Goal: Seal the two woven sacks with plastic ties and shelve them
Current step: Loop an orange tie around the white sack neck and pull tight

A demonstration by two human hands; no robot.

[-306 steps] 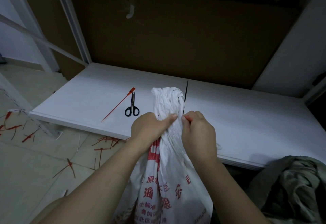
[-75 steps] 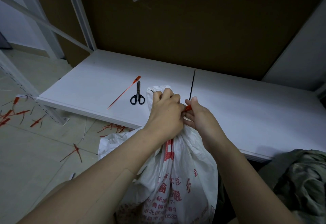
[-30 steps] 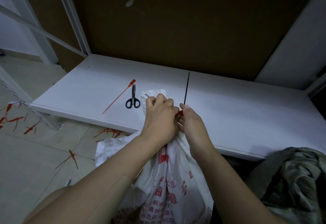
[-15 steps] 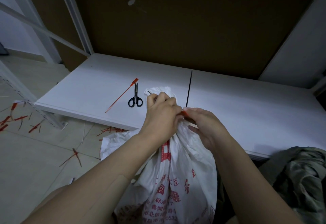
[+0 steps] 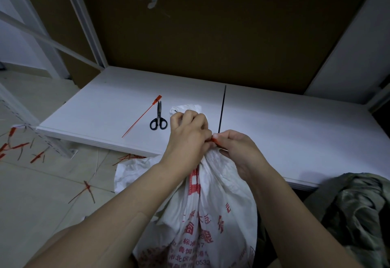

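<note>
A white woven sack (image 5: pixel 213 210) with red print stands in front of the low white shelf board (image 5: pixel 285 132). My left hand (image 5: pixel 187 137) grips its gathered neck, and the bunched top shows just above my fingers. My right hand (image 5: pixel 234 147) pinches the red head of a plastic tie (image 5: pixel 214 139) at the neck. The tie's dark tail (image 5: pixel 222 109) sticks straight up over the board. A spare red tie (image 5: pixel 141 118) lies flat on the board to the left. A second sack is not clearly in view.
Black scissors (image 5: pixel 158 118) lie on the board beside the spare tie. Cut red tie ends (image 5: pixel 19 147) litter the tiled floor at left. A greenish cloth bundle (image 5: pixel 356 210) sits at lower right. White frame posts (image 5: pixel 84 21) stand at the back left.
Over ten seconds my left hand moved up to the top of the sack's neck, covering the bunched top. In the last second both hands stay at the tie, with small shifts only.
</note>
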